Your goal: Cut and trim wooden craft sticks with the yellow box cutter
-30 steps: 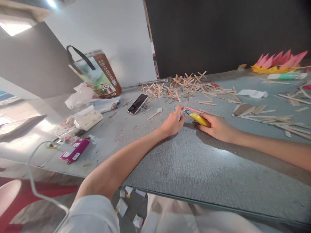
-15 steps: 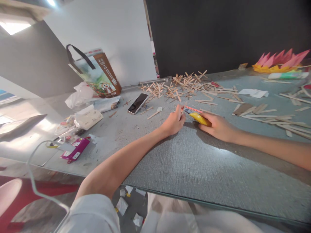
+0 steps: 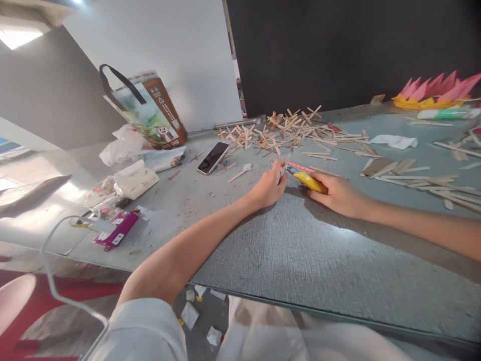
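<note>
My right hand (image 3: pixel 340 196) is wrapped round a yellow utility knife (image 3: pixel 310 182) with a ridged edge, its grey front end pointing left. Close to that front end, my left hand (image 3: pixel 268 186) pinches a small pale wooden craft stick (image 3: pixel 285 164), mostly hidden by the fingers. Just behind the knife lies a thin pink-red strip (image 3: pixel 298 167), partly covered by it. Both hands are low over the grey table (image 3: pixel 285 250), near each other.
A heap of crossed craft sticks (image 3: pixel 278 131) lies behind my hands, with loose sticks (image 3: pixel 432 185) at the right. A phone (image 3: pixel 213 158), a carry bag (image 3: pixel 158 113) and a purple packet (image 3: pixel 119 230) are leftward. A pink-and-yellow paper crown shape (image 3: pixel 432 98) stands back right.
The view has shifted very slightly. Both hands keep nearly the same place and hold, knife and craft stick still close together.
</note>
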Demonstrator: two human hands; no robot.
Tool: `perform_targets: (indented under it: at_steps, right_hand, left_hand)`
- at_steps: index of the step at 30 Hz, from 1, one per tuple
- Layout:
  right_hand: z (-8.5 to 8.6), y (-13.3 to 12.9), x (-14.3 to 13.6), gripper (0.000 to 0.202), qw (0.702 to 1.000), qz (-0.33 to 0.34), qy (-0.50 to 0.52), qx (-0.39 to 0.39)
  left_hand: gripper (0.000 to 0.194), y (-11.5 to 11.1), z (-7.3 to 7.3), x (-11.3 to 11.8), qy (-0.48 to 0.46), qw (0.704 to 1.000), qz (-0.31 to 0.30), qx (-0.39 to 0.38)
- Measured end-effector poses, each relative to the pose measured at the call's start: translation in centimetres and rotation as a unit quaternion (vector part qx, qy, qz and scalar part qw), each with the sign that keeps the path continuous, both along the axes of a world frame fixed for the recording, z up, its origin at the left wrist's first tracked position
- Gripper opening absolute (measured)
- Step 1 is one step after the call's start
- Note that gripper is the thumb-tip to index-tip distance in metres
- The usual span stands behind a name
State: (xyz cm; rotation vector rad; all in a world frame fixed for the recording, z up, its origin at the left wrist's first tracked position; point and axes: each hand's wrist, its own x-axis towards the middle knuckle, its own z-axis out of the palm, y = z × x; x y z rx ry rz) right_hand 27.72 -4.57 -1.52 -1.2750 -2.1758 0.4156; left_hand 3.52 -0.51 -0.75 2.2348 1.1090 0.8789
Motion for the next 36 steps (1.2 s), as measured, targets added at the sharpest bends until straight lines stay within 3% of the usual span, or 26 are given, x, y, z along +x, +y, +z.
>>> perform_targets:
  at_steps: [36]
  right_hand:
    - [0.08, 0.06, -0.01, 0.029, 1.0, -0.003, -0.01, -0.008]
  left_hand:
    - [0.027, -0.14, 0.15, 0.16, 0.004, 1.0, -0.002, -0.009]
